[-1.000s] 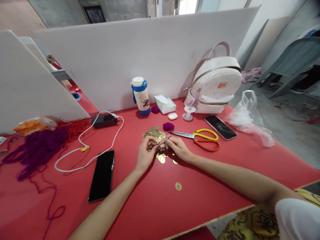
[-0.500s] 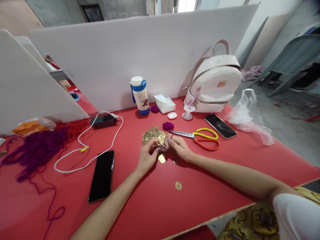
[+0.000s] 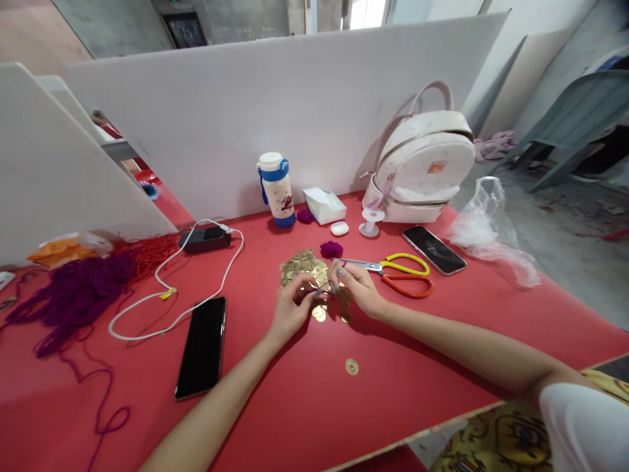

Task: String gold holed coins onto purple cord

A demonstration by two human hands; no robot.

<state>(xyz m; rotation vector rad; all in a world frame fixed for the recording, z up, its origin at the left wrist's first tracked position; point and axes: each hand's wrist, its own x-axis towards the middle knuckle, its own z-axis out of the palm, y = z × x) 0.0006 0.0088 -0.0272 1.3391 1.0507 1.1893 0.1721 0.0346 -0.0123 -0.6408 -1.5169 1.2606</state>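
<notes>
My left hand [image 3: 293, 303] is closed in a pinch on a thin purple cord [image 3: 324, 286] in front of the coin pile. To its right, my right hand [image 3: 358, 288] pinches the same cord, with a purple strand across its fingers. Several gold coins hang or lie just below the right hand; whether they are strung on the cord is hard to see. Behind the hands spreads a pile of gold coins [image 3: 301, 262] with holes in them. One loose coin [image 3: 352, 366] lies nearer to me. A purple yarn ball [image 3: 331, 249] sits behind the right hand.
Scissors [image 3: 405, 265] with yellow and orange handles lie right of the coins. Phones [image 3: 202, 347] [image 3: 434, 249] rest on both sides. A bottle [image 3: 278, 190], a white spool [image 3: 371, 223] and a backpack [image 3: 422, 164] stand at the back. Purple yarn [image 3: 73, 295] and a white cable [image 3: 147, 337] lie left.
My right hand has risen slightly and moved a little away from the left, so a stretch of cord shows between them. The left hand stays nearly in place.
</notes>
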